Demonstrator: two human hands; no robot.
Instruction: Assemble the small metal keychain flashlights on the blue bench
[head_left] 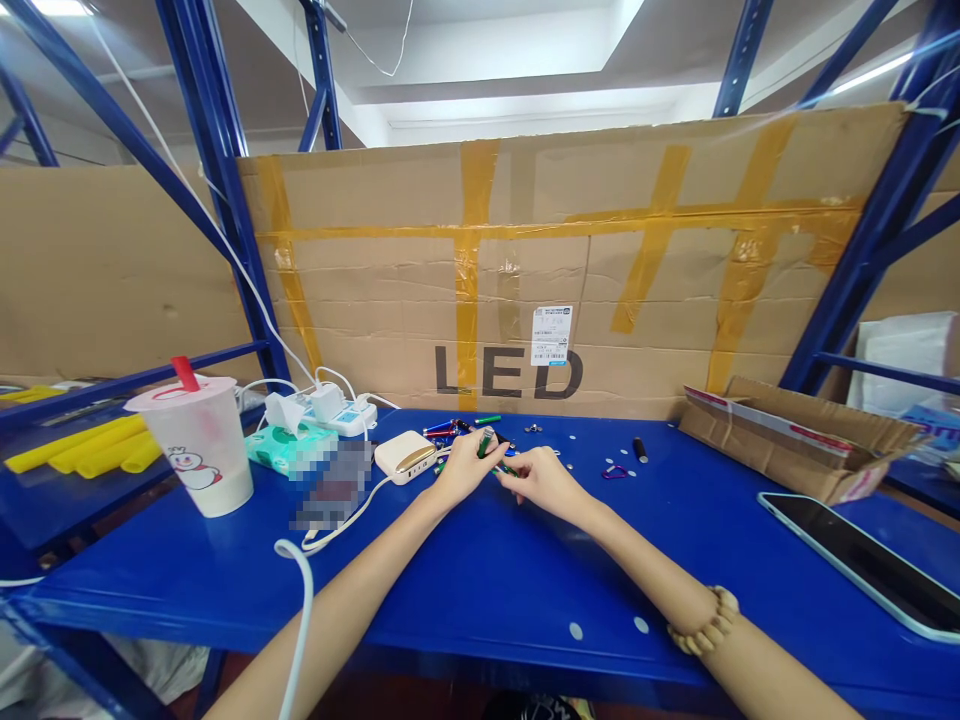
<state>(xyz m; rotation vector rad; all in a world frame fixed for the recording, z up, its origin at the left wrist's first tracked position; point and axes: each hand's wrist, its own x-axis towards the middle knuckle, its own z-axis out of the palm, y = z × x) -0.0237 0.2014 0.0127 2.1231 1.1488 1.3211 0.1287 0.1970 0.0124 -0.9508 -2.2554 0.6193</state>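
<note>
L hand (pixel 466 472) fingers (pixel 496 449) pinch a green metal tube (pixel 486 443), long axis tilted up, top end pointing twd far side, held just above blue tabletop (pixel 480 600). R hand (pixel 544 482) fingers (pixel 507 478) pressed together, right by tube's low end; contact unclear.

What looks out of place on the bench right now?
A small pale disc and a second disc lie stray near the front of the blue shelf, apart from the loose parts scattered beyond the right hand.
</note>
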